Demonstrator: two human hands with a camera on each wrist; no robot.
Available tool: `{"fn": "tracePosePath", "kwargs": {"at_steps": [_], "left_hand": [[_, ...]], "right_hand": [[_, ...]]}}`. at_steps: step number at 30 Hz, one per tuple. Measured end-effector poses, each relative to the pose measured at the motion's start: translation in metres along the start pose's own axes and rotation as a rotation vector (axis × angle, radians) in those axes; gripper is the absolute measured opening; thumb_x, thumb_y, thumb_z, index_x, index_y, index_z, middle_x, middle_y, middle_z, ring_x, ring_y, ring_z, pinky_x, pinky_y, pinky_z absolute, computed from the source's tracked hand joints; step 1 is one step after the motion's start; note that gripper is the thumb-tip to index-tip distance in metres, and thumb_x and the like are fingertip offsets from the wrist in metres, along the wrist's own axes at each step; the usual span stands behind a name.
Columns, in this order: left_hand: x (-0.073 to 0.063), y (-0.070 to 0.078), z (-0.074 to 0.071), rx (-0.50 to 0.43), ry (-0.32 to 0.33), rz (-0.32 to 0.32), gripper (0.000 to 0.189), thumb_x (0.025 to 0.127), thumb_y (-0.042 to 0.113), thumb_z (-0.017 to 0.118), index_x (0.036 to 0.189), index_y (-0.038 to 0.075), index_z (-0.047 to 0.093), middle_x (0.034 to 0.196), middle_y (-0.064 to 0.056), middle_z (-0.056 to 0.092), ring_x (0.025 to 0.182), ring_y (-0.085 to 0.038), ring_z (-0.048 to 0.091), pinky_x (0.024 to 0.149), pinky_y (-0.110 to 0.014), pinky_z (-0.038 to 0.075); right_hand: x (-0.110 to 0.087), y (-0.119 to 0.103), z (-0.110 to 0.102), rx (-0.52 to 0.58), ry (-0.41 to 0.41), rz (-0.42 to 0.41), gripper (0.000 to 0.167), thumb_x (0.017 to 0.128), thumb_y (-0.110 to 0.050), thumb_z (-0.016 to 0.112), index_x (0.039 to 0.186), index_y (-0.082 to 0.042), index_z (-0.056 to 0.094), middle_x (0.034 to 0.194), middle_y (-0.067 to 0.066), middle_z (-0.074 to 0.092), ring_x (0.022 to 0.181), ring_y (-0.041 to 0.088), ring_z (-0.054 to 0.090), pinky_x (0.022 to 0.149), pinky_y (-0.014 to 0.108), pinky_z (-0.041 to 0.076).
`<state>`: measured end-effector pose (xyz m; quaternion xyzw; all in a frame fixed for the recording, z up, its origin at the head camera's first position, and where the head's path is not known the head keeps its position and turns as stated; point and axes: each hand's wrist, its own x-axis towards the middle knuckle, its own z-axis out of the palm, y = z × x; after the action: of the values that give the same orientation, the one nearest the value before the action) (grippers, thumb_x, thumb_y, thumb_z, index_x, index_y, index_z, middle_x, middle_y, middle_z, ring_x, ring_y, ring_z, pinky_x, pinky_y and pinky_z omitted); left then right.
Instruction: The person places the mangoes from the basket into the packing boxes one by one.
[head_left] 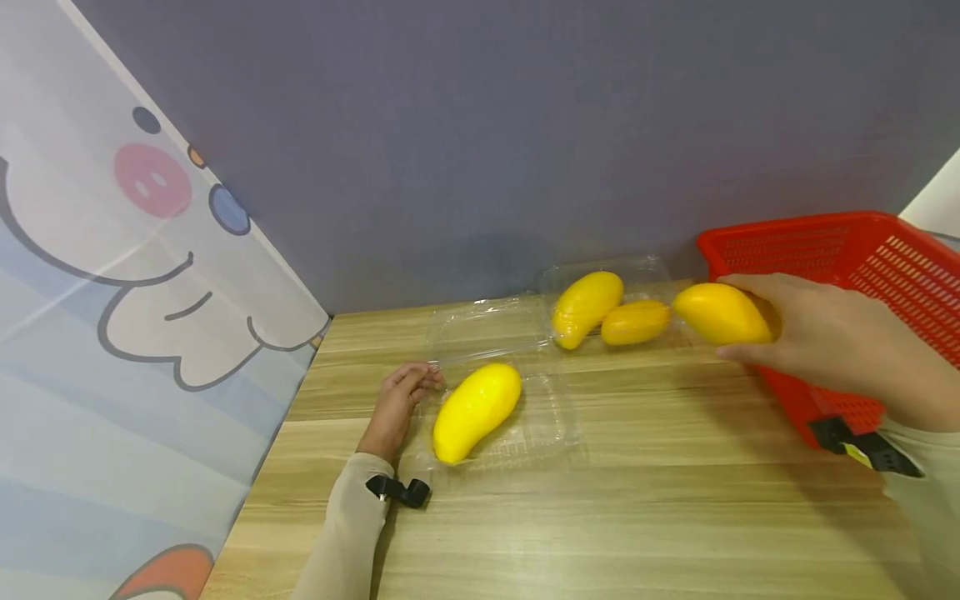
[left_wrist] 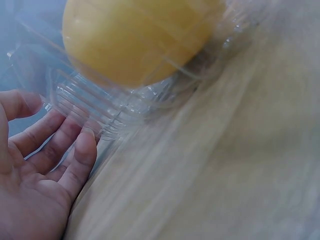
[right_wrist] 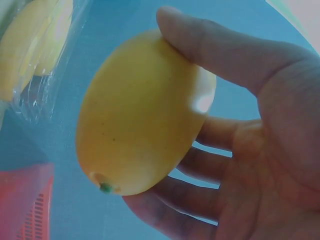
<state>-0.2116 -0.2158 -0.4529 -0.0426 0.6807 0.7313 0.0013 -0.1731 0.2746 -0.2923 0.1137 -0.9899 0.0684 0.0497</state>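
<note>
My right hand (head_left: 817, 333) grips a yellow mango (head_left: 722, 314) between thumb and fingers, raised beside the red basket. A small green stem end shows on this mango (right_wrist: 145, 115) in the right wrist view. At the left edge of an open clear plastic clamshell box (head_left: 540, 417), my left hand (head_left: 401, 404) pinches the rim with its thumb and fingertips. One long mango (head_left: 477, 412) lies aslant in the box's near half. Its raised lid (head_left: 487, 329) leans back toward the wall. The left wrist view has the left hand (left_wrist: 45, 165) at the ribbed plastic side.
Behind, against the grey wall (head_left: 480, 150), another clear box (head_left: 600, 271) holds two yellow mangoes (head_left: 588, 304). A red perforated basket (head_left: 795, 237) stands at the right. The wooden table (head_left: 637, 517) ends at a cartoon-printed panel (head_left: 150, 292) on the left.
</note>
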Motion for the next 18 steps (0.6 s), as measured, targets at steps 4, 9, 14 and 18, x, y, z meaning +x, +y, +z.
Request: {"fn": "tracePosePath", "kwargs": {"at_steps": [4,9,14,18], "left_hand": [[-0.0006,-0.0001,-0.0003,0.007,-0.004,0.003,0.023,0.103,0.017,0.052,0.108,-0.001,0.065,0.093,0.000,0.071,0.089,-0.015,0.067,0.081,-0.024,0.054],[-0.0013,0.0000,-0.0006,0.011,-0.008,0.004,0.024,0.103,0.017,0.051,0.110,-0.002,0.064,0.094,0.001,0.071,0.090,-0.014,0.067,0.080,-0.023,0.053],[-0.0020,0.0006,-0.0003,0.017,-0.017,0.010,0.025,0.104,0.016,0.049,0.112,-0.003,0.063,0.096,0.001,0.070,0.091,-0.014,0.066,0.082,-0.023,0.054],[-0.0018,0.0012,-0.0003,0.025,-0.021,0.008,0.026,0.104,0.016,0.049,0.113,-0.004,0.063,0.097,0.001,0.070,0.092,-0.014,0.066,0.082,-0.024,0.054]], "right_hand": [[-0.0014,-0.0034,0.0016,-0.006,0.011,-0.023,0.095,0.071,-0.070,0.076,0.144,-0.017,0.048,0.133,0.020,0.059,0.093,0.032,0.062,0.064,0.051,0.049],[-0.0020,-0.0048,0.0037,0.004,0.036,-0.037,0.092,0.071,-0.069,0.077,0.143,-0.020,0.049,0.132,0.019,0.060,0.097,0.034,0.063,0.067,0.054,0.050],[-0.0017,-0.0052,0.0056,0.025,0.050,-0.041,0.093,0.071,-0.071,0.075,0.144,-0.022,0.048,0.132,0.016,0.060,0.100,0.035,0.063,0.068,0.055,0.049],[-0.0022,-0.0059,0.0066,0.030,0.067,-0.039,0.091,0.070,-0.074,0.074,0.142,-0.025,0.049,0.129,0.012,0.062,0.098,0.032,0.063,0.068,0.054,0.049]]}}
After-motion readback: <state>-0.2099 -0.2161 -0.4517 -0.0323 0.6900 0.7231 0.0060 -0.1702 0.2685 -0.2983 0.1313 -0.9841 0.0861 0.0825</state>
